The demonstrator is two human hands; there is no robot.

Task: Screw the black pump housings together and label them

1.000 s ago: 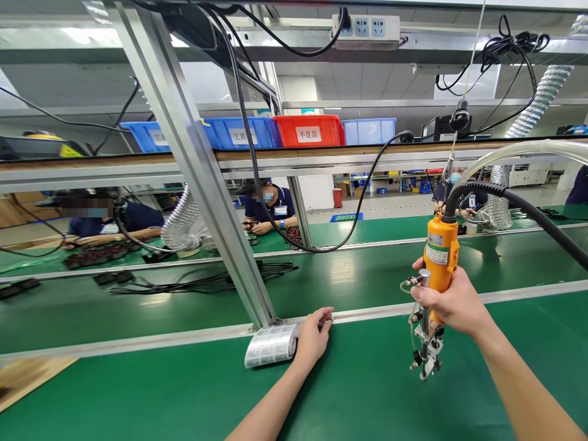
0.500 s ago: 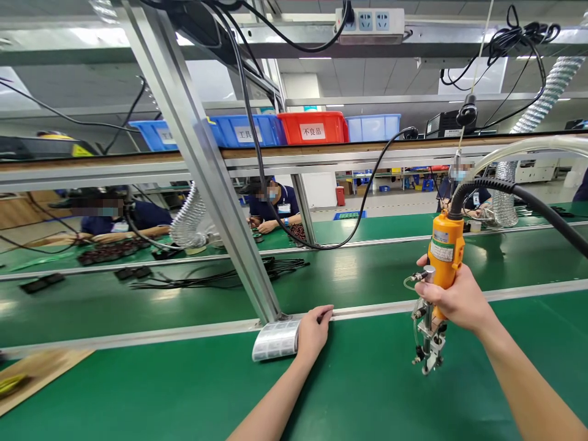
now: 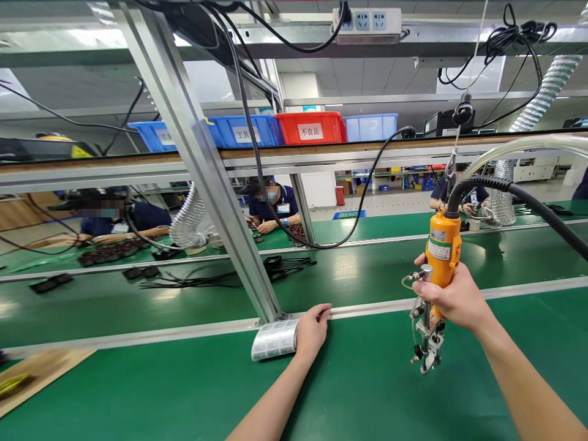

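Observation:
My right hand (image 3: 452, 300) is wrapped round an orange power screwdriver (image 3: 441, 248), held upright with its metal nose and small air fittings (image 3: 426, 343) pointing down above the green work surface (image 3: 367, 392). A hook and cord hold the tool from above, and a thick black cable leaves its top. At the metal rail (image 3: 381, 308), my left hand (image 3: 313, 331) is closed, its fingers bent together; what they hold, if anything, is hidden. Against the side of that hand lies a roll of silvery-white labels (image 3: 274, 340), at the foot of a slanted-looking metal post (image 3: 206, 171).
Black cables (image 3: 229, 277) and flat black parts (image 3: 50, 283) lie on the green belt beyond the rail. Cardboard (image 3: 50, 373) with a yellow item lies at left. Blue and red bins (image 3: 312, 127) line the shelf above. Co-workers sit across the line. A black cable loop (image 3: 362, 214) hangs ahead.
The black cables and flat black parts on the far belt have shifted to the right. Both hands, the screwdriver and the label roll stay almost still; the view has turned very slightly.

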